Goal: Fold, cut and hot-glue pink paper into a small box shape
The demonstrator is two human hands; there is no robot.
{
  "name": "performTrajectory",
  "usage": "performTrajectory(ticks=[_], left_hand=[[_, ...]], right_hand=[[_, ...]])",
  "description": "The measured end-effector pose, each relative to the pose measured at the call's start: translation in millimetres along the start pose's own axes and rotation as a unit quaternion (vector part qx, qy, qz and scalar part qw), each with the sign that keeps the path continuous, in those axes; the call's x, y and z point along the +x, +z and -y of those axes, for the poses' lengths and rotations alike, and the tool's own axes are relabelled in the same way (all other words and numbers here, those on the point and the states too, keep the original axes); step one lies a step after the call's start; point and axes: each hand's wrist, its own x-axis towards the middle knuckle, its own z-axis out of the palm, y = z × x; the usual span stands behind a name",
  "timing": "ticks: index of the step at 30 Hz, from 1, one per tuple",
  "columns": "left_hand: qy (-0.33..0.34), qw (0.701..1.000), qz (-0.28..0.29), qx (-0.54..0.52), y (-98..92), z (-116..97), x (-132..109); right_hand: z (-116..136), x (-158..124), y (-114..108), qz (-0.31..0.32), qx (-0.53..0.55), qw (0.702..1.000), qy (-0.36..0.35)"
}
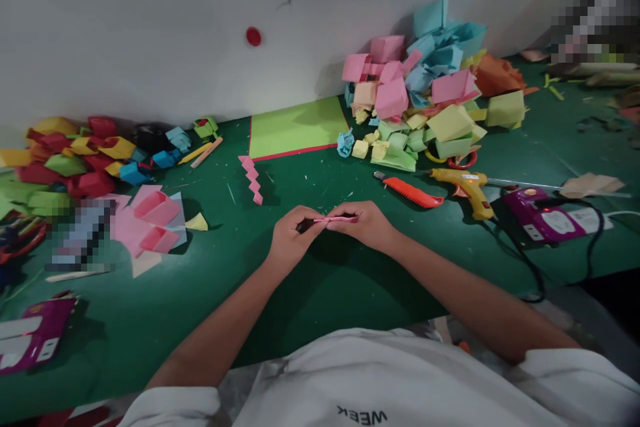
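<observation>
Both my hands meet over the middle of the green table (pixel 310 293). My left hand (pixel 289 237) and my right hand (pixel 364 221) pinch the two ends of a narrow folded pink paper strip (pixel 335 219), held flat just above the table. A zigzag-folded pink strip (pixel 251 178) lies on the table a little beyond my left hand. Folded pink paper boxes (pixel 155 217) rest on pink sheets to the left.
A heap of folded coloured paper pieces (pixel 425 93) sits at the back right, another heap (pixel 75 153) at the far left. A green sheet (pixel 295 128) leans by the wall. An orange cutter (pixel 410 191), yellow glue gun (pixel 465 188) and purple power strip (pixel 540 221) lie to the right.
</observation>
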Motion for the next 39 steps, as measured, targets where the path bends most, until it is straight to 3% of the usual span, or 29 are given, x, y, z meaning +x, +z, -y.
performTrajectory(ticks=[14,20,27,39], left_hand=[[-0.014,1.000,0.013,-0.013,3.8,-4,-3],[-0.044,0.999,-0.003,-0.013,-6.7,-2,2],[-0.041,0.998,0.052,0.021,-7.0,-8,-2],[-0.007,0.992,0.070,0.103,-9.2,-15,-2]], right_hand=[[-4,-2,4,-0.013,-0.020,1.000,-0.014],[-4,-2,-4,-0.031,-0.008,0.999,-0.014],[-3,-3,-5,-0.020,-0.008,1.000,-0.017],[1,-7,-2,-0.014,-0.017,0.999,-0.043]])
